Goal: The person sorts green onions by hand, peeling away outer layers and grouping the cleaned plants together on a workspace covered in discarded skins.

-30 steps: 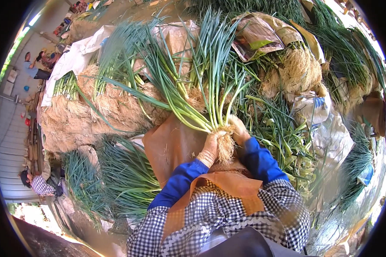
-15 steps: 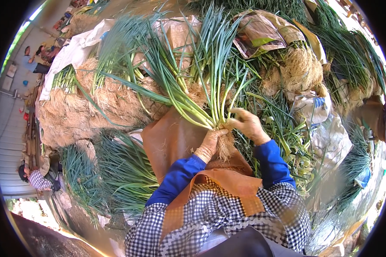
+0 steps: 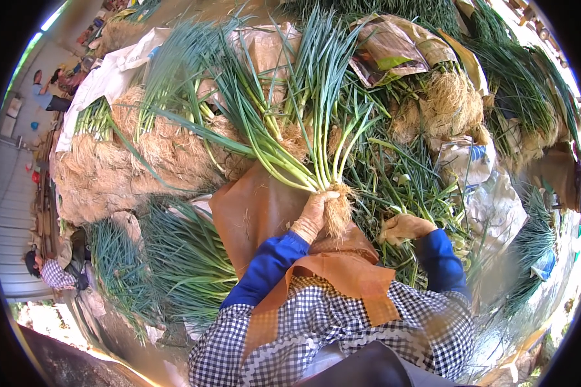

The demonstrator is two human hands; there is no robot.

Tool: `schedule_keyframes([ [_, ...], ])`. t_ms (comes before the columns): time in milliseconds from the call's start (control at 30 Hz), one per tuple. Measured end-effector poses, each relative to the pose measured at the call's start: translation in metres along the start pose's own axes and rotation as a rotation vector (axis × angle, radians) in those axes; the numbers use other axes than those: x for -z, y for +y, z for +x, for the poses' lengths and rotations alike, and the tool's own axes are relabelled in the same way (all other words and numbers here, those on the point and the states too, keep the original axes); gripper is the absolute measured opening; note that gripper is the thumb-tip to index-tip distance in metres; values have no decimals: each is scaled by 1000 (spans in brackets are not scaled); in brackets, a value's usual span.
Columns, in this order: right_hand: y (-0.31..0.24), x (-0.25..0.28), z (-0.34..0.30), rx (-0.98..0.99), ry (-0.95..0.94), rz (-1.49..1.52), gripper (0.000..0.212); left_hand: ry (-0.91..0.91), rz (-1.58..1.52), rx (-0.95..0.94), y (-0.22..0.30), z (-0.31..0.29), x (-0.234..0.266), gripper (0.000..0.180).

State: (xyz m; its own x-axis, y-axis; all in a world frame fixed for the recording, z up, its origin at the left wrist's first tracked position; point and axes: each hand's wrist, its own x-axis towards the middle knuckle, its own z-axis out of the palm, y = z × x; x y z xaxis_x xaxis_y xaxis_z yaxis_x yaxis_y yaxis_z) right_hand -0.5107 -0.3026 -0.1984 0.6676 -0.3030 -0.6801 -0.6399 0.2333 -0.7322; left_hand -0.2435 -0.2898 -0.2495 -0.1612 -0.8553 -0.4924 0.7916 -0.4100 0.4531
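My left hand [image 3: 312, 218] is closed around the root end of a bunch of green onions [image 3: 323, 158]. Their pale stems fan away from me, and the tan roots [image 3: 339, 213] hang out past my fingers. Off to the right, apart from the bunch, my right hand [image 3: 407, 228] is low over a heap of stripped green leaves [image 3: 421, 193]. Its fingers are curled toward each other; what lies between them is too small to make out. Beneath the bunch a brown sheet [image 3: 252, 206] spreads over my lap.
Rooted green onions [image 3: 155, 158] lie in a thick row at the far left. More bundles [image 3: 455, 100] stand at the far right, and dark green leaves [image 3: 187, 258] fill the near left. A crumpled white sack [image 3: 497, 209] is at right. Another person [image 3: 59, 271] sits at the left edge.
My right hand has left the stems and moved right and toward me, down over the leaf heap. My left hand keeps its grip on the bunch, nearly in place.
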Motion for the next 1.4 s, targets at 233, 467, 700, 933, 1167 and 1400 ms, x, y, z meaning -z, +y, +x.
schedule_keyframes([
  [233,-69,3,89,421,589,670,40,-205,-108,197,16,-15,-10,37],
  [467,-48,-20,173,420,769,568,26,-68,-92,65,10,-24,1,27],
  [700,-69,-17,128,540,388,682,65,-133,-142,129,39,-59,-29,23],
  [933,-121,-68,36,497,-230,385,37,-364,-181,-170,137,-143,-43,40],
  [1167,-135,-22,57,653,462,279,31,-376,-376,-321,213,-216,-55,46],
  [1400,-299,-66,131,739,90,282,48,-400,-237,-262,201,-245,-93,45],
])
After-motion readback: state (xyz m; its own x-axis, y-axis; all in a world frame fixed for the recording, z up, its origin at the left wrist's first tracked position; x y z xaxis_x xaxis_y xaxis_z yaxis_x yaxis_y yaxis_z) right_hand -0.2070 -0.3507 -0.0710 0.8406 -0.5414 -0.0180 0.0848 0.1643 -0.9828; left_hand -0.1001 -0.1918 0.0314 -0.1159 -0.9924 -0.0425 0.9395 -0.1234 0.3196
